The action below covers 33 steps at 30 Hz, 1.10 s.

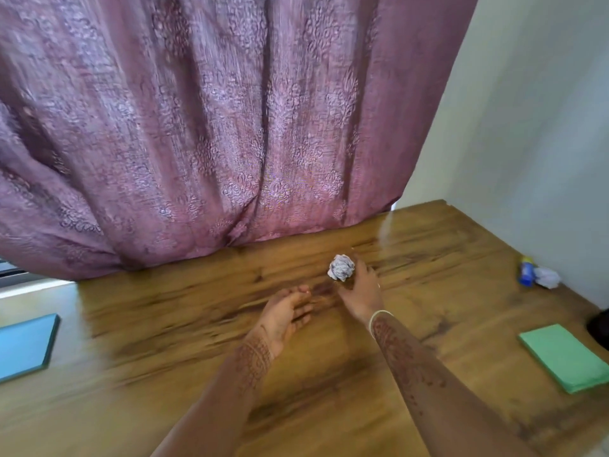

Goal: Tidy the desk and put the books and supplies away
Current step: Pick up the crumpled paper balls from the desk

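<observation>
- A crumpled paper ball [341,267] is in the middle of the scene, lifted just above the wooden surface [329,374] on its far side, near the curtain [204,127].
- The right hand [361,291] grips it from the right, its fingers [362,266] curled round the ball.
- The left hand [286,316] lies just left of it and nearer, palm up, fingers [301,300] loosely straight and holding nothing.
- The step in hand looks like clearing rubbish: the scrap is picked up but not yet thrown out.
- No bin shows, so the next move calls for carrying the ball off the surface to wherever waste goes.
- More crumpled paper [547,277] lies far right, touching a blue tube [526,270]; it probably goes the same way.
- A green pad [565,356] at the near right and a blue book [26,344] at the left edge have yet to be put away.
</observation>
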Motion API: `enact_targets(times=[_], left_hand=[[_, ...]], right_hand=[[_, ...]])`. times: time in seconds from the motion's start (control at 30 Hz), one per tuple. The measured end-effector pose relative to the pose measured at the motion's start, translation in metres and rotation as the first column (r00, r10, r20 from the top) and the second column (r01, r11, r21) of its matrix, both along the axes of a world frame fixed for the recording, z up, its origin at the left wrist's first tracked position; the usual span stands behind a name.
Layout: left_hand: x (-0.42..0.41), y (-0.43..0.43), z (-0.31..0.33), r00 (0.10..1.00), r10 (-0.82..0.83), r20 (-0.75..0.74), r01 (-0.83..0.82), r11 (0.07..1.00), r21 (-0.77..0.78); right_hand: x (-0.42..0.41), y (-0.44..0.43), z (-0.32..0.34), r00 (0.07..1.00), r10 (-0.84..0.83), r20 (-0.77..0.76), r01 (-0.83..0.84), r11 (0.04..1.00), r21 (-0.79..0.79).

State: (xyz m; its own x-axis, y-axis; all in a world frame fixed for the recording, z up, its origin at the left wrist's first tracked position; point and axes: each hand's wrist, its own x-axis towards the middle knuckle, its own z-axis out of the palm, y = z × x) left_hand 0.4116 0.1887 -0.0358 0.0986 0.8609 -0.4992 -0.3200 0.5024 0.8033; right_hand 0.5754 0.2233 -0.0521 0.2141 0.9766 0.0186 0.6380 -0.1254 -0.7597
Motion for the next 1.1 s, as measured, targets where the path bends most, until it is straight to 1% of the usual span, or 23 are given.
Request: enact_targets(times=[0.17,0.2,0.27,0.33,0.4,0.43,0.5,0.57,0.7,0.77,0.83,0.9,0.97,1.03,1.1], left_hand=[[0.012,0.021,-0.004,0.998,-0.007,0.061,0.007,1.000,0.015],[0.015,0.023,-0.004,0.998,-0.006,0.067,0.005,1.000,0.015],[0.020,0.028,-0.004,0.998,0.006,0.069,-0.007,1.000,0.011],[0.026,0.033,-0.005,0.997,0.023,0.068,-0.023,1.000,0.008],[0.038,0.035,-0.004,0.997,0.011,0.072,-0.012,1.000,0.011],[0.046,0.035,-0.002,0.997,-0.004,0.081,0.003,1.000,0.013],[0.062,0.036,0.000,0.992,-0.047,0.119,0.045,0.999,0.019],[0.085,0.036,0.004,0.980,-0.103,0.168,0.102,0.995,0.013],[0.139,0.043,0.011,0.945,-0.167,0.281,0.177,0.984,-0.011],[0.168,0.045,0.015,0.928,-0.197,0.316,0.211,0.977,-0.011],[0.194,0.046,0.021,0.919,-0.208,0.336,0.224,0.974,-0.011],[0.221,0.048,0.025,0.923,-0.183,0.338,0.204,0.979,-0.028],[0.242,0.051,0.027,0.930,-0.143,0.338,0.171,0.984,-0.054],[0.261,0.055,0.026,0.932,-0.123,0.341,0.157,0.985,-0.073],[0.277,0.059,0.022,0.934,-0.119,0.337,0.157,0.984,-0.088]], right_hand=[[0.002,0.026,-0.009,0.985,0.042,0.170,-0.042,0.999,-0.003],[0.003,0.028,-0.010,0.985,0.037,0.168,-0.037,0.999,-0.003],[0.004,0.027,-0.012,0.996,0.048,0.076,-0.050,0.999,0.023],[0.008,0.023,-0.013,0.992,0.069,-0.105,-0.064,0.997,0.051],[0.015,0.016,-0.008,0.961,0.083,-0.264,-0.067,0.995,0.068],[0.020,0.011,-0.003,0.944,0.088,-0.319,-0.069,0.995,0.072],[0.032,0.001,0.005,0.924,0.110,-0.366,-0.086,0.993,0.083],[0.051,-0.009,0.012,0.940,0.124,-0.318,-0.095,0.990,0.105],[0.104,-0.020,0.025,0.993,0.069,-0.093,-0.055,0.989,0.140],[0.136,-0.025,0.033,0.997,0.049,-0.068,-0.041,0.993,0.115],[0.169,-0.025,0.037,0.994,0.025,-0.103,-0.013,0.994,0.113],[0.208,-0.021,0.039,0.994,-0.054,-0.099,0.067,0.989,0.134],[0.246,-0.016,0.036,0.980,-0.192,-0.045,0.197,0.968,0.154],[0.285,-0.013,0.028,0.932,-0.343,0.112,0.326,0.934,0.146],[0.319,-0.012,0.019,0.863,-0.435,0.256,0.418,0.900,0.119]])
